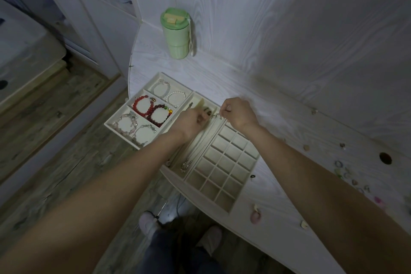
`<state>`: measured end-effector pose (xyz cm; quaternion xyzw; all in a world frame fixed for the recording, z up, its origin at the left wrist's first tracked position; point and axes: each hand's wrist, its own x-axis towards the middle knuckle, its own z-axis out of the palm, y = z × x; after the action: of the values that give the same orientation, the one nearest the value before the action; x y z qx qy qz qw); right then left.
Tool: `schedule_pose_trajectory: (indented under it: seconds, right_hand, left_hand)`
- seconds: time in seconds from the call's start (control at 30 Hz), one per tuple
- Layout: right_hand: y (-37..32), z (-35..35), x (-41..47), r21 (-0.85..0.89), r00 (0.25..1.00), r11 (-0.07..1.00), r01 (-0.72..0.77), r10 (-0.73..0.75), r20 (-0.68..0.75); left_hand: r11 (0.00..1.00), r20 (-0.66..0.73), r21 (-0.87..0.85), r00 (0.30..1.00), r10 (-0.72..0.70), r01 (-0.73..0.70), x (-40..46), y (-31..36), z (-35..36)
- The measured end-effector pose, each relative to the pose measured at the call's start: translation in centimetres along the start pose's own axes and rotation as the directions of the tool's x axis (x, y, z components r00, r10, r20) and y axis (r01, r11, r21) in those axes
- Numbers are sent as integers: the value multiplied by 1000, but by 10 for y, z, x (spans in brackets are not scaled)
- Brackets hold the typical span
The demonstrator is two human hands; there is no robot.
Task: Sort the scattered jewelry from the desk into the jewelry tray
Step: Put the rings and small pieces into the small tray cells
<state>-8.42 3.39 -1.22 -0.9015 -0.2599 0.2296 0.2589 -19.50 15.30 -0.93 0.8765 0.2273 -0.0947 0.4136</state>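
A thin chain (219, 115) was pinched between the curled left hand (191, 120) and right hand (238, 111) over the jewelry tray (224, 162)'s long middle compartment, so laying it straight there was judged the step, calling for gentle lowering.

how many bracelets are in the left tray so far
6: two pale bracelets in the far compartment, two red bracelets in the middle, two pinkish bracelets in the near one. The left hand may hide more.
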Motion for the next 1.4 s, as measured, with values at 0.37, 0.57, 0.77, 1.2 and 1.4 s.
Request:
schedule_pose_trajectory:
  seconds: [0.37, 0.57, 0.77, 1.2, 1.4]
  right_hand:
    - [-1, 18, 13, -379, 999, 925, 24, -5, 50]
    - [-8, 20, 10, -626, 994, 772, 109, -95, 56]
    - [-13, 22, 5, -723, 989, 679, 127, -137, 45]
    - [-7, 42, -54, -362, 953, 882, 302, -293, 81]
    - [-13, 69, -81, -282, 905, 865, 415, -360, 228]
  left_hand:
    - [976, 130, 217, 992, 2, -30, 0, -2, -3]
    - [978, 105, 203, 994, 19, -41, 4, -4, -6]
    - [981, 85, 187, 996, 42, -57, 1, -4, -9]
    - [970, 103, 238, 994, 35, -59, -35, -25, -14]
    - [943, 165, 323, 986, 22, -75, -59, -51, -11]
